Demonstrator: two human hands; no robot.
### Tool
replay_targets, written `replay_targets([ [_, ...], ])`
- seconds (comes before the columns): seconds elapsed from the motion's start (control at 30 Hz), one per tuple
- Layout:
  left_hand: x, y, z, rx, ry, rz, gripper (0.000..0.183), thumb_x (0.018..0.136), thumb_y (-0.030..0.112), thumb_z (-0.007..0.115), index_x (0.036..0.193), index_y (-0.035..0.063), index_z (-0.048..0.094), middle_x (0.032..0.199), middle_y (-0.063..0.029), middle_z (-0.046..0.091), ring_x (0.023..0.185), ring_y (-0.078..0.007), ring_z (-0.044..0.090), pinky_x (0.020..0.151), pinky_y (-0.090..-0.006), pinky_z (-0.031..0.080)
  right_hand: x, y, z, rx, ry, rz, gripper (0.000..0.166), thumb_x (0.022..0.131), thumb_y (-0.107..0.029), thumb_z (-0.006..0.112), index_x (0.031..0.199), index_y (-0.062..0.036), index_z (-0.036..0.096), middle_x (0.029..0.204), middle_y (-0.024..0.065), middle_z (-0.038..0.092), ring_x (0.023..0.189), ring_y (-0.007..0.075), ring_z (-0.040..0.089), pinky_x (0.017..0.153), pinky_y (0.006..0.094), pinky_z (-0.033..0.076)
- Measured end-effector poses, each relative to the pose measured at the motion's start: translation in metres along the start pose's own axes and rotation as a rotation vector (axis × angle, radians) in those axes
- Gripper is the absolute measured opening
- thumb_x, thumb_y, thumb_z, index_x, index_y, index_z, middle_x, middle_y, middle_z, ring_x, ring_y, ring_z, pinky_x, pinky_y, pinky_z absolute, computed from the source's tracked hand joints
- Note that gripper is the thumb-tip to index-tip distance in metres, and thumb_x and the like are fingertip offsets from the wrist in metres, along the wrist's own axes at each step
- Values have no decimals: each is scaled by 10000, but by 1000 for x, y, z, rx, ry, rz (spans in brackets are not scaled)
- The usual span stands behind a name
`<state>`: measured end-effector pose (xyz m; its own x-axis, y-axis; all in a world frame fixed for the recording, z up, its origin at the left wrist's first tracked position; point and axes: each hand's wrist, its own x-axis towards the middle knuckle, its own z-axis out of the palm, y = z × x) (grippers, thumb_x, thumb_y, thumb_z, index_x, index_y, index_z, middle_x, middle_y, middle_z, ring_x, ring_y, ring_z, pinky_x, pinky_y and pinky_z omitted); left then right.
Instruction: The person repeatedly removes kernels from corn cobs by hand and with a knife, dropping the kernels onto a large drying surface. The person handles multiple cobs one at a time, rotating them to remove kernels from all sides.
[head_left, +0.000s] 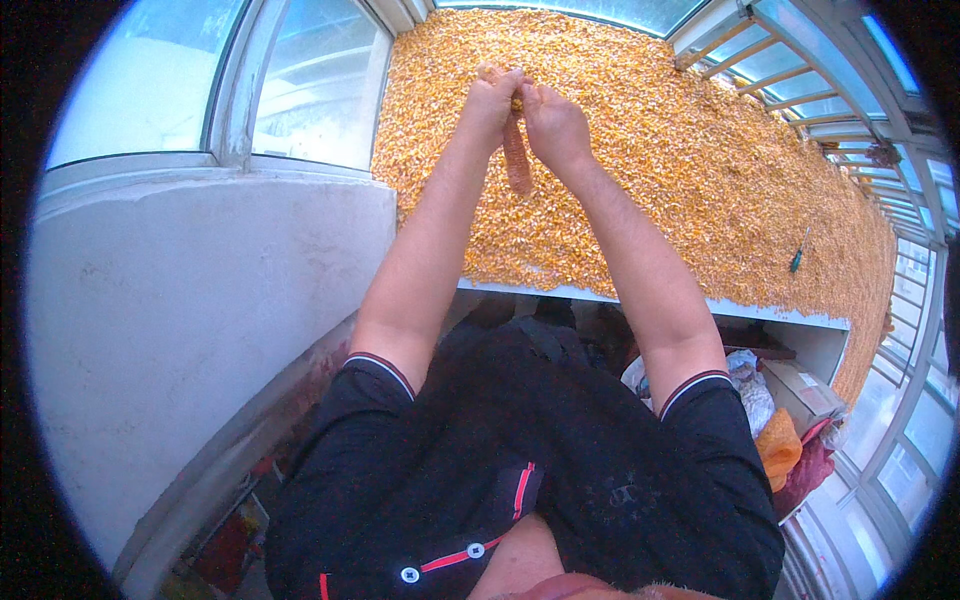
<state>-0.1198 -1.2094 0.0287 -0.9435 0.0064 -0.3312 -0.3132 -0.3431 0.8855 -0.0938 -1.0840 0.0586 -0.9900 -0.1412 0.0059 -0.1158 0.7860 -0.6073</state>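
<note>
My left hand and my right hand meet above a thick spread of loose yellow corn kernels. From between them a mostly bare, reddish corn cob slants down towards me. My left fingers are closed around corn cob, and a pale cob end shows above that hand. Whether it belongs to the same cob is hidden. A few yellow kernels show where the fingertips come together. My right fingers are curled against this spot, gripping the corn there.
A screwdriver with a green handle lies on the kernels at right. The white shelf edge runs before me, with a cardboard box and bags below. A white wall stands left; a barred window lines the right.
</note>
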Motion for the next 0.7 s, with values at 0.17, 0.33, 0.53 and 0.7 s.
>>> replay_targets([
  [0.17, -3, 0, 1, -113, -47, 5, 154, 894, 230, 644, 910, 85, 596, 806, -10, 545, 684, -144, 529, 575, -305, 447, 10, 23, 14, 10, 88, -205, 428, 1043, -311, 325, 1020, -24, 641, 892, 229, 687, 831, 412, 673, 745, 527, 529],
  [0.33, 4, -6, -13, -153, 33, -120, 198, 949, 278, 607, 939, 81, 584, 778, -11, 538, 666, -156, 515, 582, -300, 452, 19, 36, 21, -9, 0, -224, 361, 1037, -255, 346, 1081, -28, 624, 899, 234, 686, 839, 412, 674, 733, 508, 537],
  [0.53, 13, -1, -31, -78, 191, -106, 377, 1029, 394, 462, 1029, 56, 629, 838, -56, 630, 692, -154, 554, 602, -277, 439, 5, 22, 16, 165, -161, -4, 315, 997, -255, 436, 1153, -34, 599, 893, 237, 684, 840, 403, 680, 722, 503, 530],
  [0.7, -11, 10, -12, -46, 139, -231, 387, 1015, 445, 474, 1040, 92, 632, 858, -52, 632, 669, -158, 511, 613, -330, 438, 12, 58, 36, 318, -80, 5, 434, 1008, -418, 467, 971, -39, 676, 718, 118, 647, 631, 220, 608, 557, 366, 470],
])
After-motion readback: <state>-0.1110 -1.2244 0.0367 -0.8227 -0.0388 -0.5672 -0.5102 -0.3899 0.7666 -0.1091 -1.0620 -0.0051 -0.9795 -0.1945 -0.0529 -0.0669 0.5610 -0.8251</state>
